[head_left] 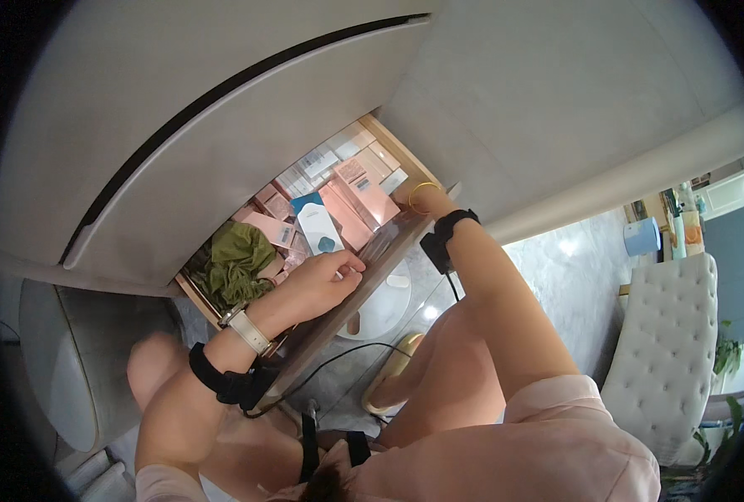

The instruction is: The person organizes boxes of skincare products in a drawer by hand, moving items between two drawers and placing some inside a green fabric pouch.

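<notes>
A pulled-out wooden drawer [405, 159] holds several pink boxes [374, 197], a white and blue box [318, 224] and a crumpled green cloth [236, 261]. My left hand [326, 280] is above the drawer's near side, beside the white and blue box and close to the front panel. Its fingers are curled closed, and anything inside them is hidden. At the drawer's right front corner is my right hand [422, 197], with a gold bangle at its wrist. The fingers of that hand are out of sight, so its grip does not show.
Above the drawer is a pale cabinet front [246, 125] with a dark curved gap. A round white stool [382, 305] stands on the floor under the drawer. A black cable [330, 361] runs below my left wrist. A tufted bench [665, 343] is at the right.
</notes>
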`<state>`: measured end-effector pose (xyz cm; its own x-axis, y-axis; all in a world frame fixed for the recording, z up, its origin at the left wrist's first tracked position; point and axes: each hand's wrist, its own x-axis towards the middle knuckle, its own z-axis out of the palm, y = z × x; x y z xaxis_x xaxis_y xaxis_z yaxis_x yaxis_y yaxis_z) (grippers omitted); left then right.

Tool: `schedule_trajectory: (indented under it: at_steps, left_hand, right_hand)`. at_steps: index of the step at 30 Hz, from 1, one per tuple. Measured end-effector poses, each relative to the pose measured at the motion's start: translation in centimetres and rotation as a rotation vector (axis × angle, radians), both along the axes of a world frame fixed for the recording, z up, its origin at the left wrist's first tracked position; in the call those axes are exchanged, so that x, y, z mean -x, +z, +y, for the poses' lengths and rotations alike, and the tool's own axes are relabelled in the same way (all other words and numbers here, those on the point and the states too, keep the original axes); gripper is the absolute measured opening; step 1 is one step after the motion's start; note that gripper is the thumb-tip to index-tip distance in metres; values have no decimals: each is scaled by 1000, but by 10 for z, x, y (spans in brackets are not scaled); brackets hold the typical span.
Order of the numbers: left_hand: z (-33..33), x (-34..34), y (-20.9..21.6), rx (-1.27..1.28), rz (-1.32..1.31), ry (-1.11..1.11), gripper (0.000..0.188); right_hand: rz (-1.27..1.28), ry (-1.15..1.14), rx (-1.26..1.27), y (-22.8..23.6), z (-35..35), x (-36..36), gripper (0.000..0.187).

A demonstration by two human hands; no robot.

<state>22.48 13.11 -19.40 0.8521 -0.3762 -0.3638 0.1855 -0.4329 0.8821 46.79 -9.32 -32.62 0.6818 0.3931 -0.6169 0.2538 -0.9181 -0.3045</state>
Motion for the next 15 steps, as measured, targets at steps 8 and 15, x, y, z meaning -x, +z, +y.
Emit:
schedule_trajectory:
  at_steps: [8, 15]
  left_hand:
    - [-1, 4, -44, -344, 35, -391, 58]
    - [-13, 2, -46, -354, 156, -670, 76]
  right_hand:
    - [-179, 277, 271, 28, -16, 4, 30]
    - [-151, 210, 380, 66, -20, 35, 37]
